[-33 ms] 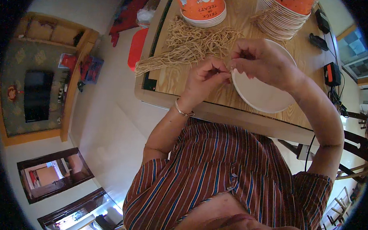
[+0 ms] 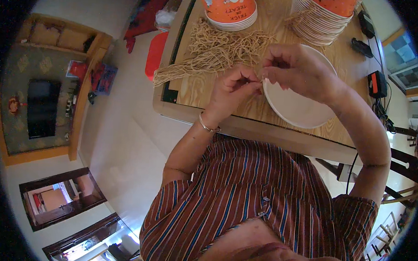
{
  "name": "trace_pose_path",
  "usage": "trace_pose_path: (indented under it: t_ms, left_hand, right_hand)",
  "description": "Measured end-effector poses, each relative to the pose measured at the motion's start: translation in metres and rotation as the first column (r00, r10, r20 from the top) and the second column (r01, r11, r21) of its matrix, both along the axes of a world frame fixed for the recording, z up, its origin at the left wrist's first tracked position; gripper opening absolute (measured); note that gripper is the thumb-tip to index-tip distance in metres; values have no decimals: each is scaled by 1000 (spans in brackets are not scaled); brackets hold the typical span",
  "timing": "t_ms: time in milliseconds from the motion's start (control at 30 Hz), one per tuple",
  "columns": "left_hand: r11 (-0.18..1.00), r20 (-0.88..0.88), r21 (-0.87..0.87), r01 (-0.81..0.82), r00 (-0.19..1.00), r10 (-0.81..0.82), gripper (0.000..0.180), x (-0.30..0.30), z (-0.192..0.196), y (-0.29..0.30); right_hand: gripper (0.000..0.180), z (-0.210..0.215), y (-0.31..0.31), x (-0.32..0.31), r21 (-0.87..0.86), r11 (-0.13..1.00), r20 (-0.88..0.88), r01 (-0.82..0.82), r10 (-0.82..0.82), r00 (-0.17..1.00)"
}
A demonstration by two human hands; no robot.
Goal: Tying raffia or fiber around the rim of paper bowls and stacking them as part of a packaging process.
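Observation:
My left hand (image 2: 233,89) and my right hand (image 2: 297,71) meet at the left rim of a white round paper bucket (image 2: 304,108) on the wooden table. Both are closed in a pinch, thumb against finger, with the fingertips nearly touching. What lies between them is too small to make out. The right hand reaches across the bucket's opening and covers part of it. Just beyond the left hand lies a loose heap of tan twine cords (image 2: 221,50), its straighter ends trailing toward the table's left edge.
Upside-down orange and white paper buckets stand in a stack (image 2: 229,14) behind the twine and a taller stack (image 2: 320,31) farther right, with tan cords beside it. Black adapters (image 2: 361,47) and an orange-black box (image 2: 377,85) with cables line the right edge. A red stool (image 2: 156,55) stands left.

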State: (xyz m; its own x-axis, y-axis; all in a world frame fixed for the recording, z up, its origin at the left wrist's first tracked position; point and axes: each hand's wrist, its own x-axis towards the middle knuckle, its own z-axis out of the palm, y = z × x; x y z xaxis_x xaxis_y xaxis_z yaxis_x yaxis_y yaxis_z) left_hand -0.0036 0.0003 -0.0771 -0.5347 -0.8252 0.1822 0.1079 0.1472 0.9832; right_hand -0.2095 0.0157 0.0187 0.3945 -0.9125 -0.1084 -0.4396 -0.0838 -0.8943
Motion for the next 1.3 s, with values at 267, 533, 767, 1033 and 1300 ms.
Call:
trace_pose_path:
  t_ms: [267, 533, 767, 1033, 1300]
  left_hand:
    - [966, -25, -240, -93, 996, 90, 12, -10, -17, 13]
    - [851, 101, -499, -162, 965, 243, 22, -8, -8, 16]
    - [990, -79, 4, -138, 987, 138, 20, -9, 11, 13]
    - [994, -218, 104, -18, 975, 40, 19, -18, 15, 9]
    - [974, -150, -212, -74, 988, 43, 16, -17, 3, 1]
  right_hand:
    - [17, 0, 6, 10, -372, 925, -152, -77, 22, 988]
    - [17, -7, -3, 8, -311, 947, -52, -77, 64, 997]
    - [13, -3, -8, -2, -200, 978, -96, -51, 32, 995]
    - [18, 8, -2, 5, -206, 977, -89, -51, 33, 995]
    - [13, 2, 0, 3, -80, 997, 12, -5, 6, 1000]
